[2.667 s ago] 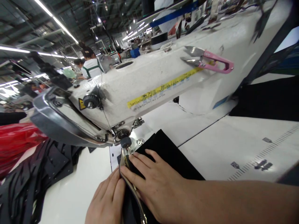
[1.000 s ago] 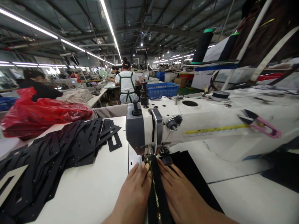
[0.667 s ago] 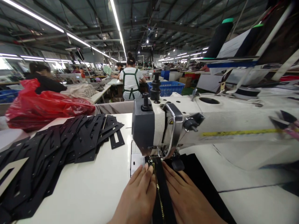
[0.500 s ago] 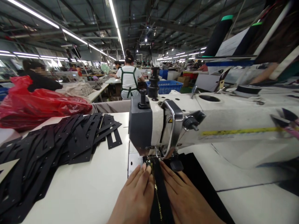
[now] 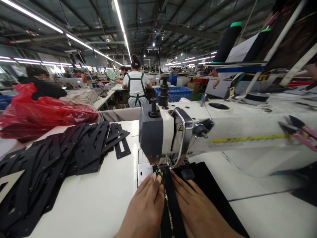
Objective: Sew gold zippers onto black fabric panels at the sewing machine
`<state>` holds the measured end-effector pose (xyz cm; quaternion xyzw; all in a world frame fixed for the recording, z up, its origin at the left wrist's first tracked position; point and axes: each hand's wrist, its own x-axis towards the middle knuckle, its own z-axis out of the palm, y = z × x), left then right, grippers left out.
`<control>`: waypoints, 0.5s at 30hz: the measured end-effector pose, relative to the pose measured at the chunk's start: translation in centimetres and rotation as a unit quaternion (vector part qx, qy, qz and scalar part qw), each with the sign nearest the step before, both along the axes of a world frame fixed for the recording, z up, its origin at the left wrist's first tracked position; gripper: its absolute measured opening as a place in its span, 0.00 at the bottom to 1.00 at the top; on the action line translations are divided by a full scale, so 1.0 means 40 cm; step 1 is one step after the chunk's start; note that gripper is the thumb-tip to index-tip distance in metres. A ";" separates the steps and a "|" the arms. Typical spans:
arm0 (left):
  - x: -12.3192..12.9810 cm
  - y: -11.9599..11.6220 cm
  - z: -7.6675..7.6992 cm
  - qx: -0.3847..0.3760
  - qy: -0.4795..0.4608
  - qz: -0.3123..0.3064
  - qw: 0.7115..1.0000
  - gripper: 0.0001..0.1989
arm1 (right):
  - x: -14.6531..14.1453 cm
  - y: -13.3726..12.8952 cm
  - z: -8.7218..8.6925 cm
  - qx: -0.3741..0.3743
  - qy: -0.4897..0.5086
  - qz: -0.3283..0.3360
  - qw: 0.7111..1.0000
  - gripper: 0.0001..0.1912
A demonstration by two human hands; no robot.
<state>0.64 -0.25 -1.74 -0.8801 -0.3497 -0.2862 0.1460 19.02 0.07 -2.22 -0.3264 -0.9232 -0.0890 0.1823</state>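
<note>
A black strip with a gold-toothed zipper point(image 5: 170, 211) runs from the sewing machine point(image 5: 158, 132) toward me, its far end under the presser foot. On its left side, my left hand point(image 5: 146, 206) presses down, fingers together and fingertips close to the foot. My right hand point(image 5: 195, 208) lies flat along the right side, fingers stretched forward over the black material. More black fabric point(image 5: 215, 188) spreads out beneath and to the right of my right hand. The needle itself is hidden behind the machine's metal parts.
Black slotted pieces point(image 5: 84, 148) are heaped on the white table point(image 5: 89, 198) at left, beside a red plastic bag point(image 5: 47, 112). Pink-handled snips point(image 5: 300, 132) rest against the machine arm at right. Thread cones point(image 5: 229, 43) stand behind. A person in a green apron point(image 5: 135, 84) sits ahead.
The view has shifted slightly. Both hands stay beside the zipper strip in nearly the same pose. At the upper right, another person's arm has changed place.
</note>
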 end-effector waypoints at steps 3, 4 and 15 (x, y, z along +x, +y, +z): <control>-0.003 -0.003 0.014 -0.014 0.030 -0.010 0.999 0.16 | -0.003 -0.001 -0.006 0.017 0.011 -0.004 1.000 0.32; 0.000 -0.003 0.009 -0.008 0.019 -0.007 1.000 0.17 | -0.004 -0.001 -0.006 0.023 0.013 -0.005 1.000 0.33; -0.017 -0.003 0.016 -0.014 0.056 0.001 0.998 0.17 | -0.008 -0.005 0.014 -0.038 0.007 -0.037 0.999 0.27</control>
